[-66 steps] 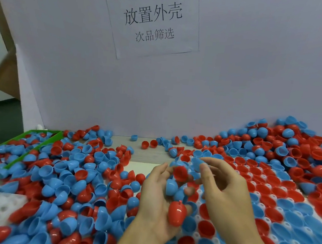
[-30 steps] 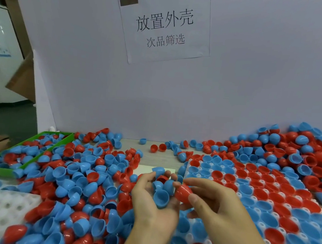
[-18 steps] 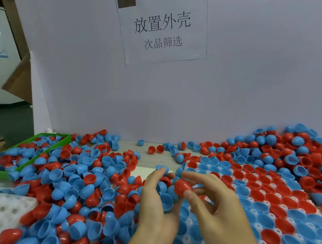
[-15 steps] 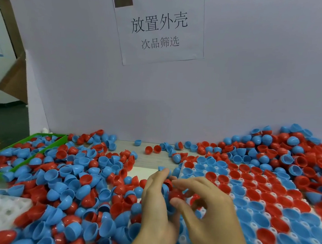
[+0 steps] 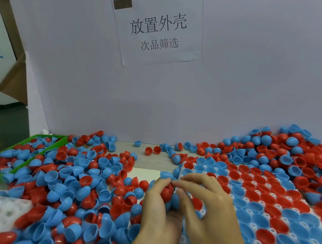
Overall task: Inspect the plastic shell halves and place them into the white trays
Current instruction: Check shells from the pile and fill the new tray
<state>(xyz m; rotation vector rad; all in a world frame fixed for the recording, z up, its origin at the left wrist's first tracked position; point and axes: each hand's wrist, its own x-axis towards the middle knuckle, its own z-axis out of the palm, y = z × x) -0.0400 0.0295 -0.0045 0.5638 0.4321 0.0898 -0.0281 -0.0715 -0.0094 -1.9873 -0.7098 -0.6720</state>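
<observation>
A white paper sign taped to the far grey wall read "放置外壳" in large characters and "次品筛选" beneath; a dark tape patch covered its top left corner. Near centre, the left hand cupped a red plastic shell half with blue ones partly hidden behind its fingers. The right hand curled its fingers over the same cluster, fingertips on the red shell. The white moulded tray on the right was largely filled; its near edge was cut off. Loose shells covered the counter at left.
</observation>
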